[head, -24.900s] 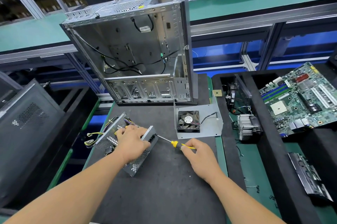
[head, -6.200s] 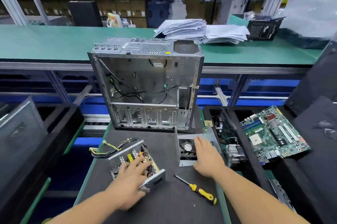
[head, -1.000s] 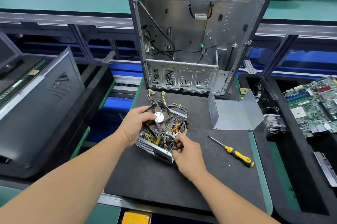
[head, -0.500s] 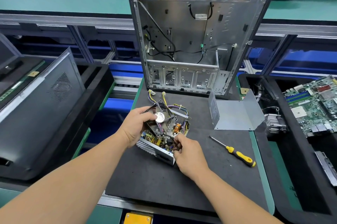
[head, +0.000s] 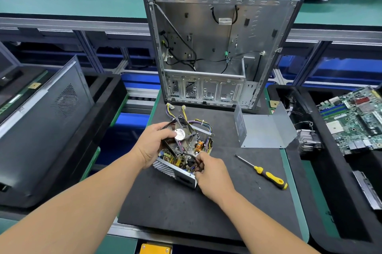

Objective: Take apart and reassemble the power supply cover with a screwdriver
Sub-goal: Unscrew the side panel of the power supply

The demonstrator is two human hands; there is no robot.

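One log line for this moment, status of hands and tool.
left hand: holds fan | right hand: pinches wire | screwdriver: on mat | cover: off

Single head-worn camera looks forward and steeply down, close above the black mat, open computer case beyond.

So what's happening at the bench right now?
Left hand holds fan. Right hand pinches wires inside open power supply. Cover, screwdriver lie aside.
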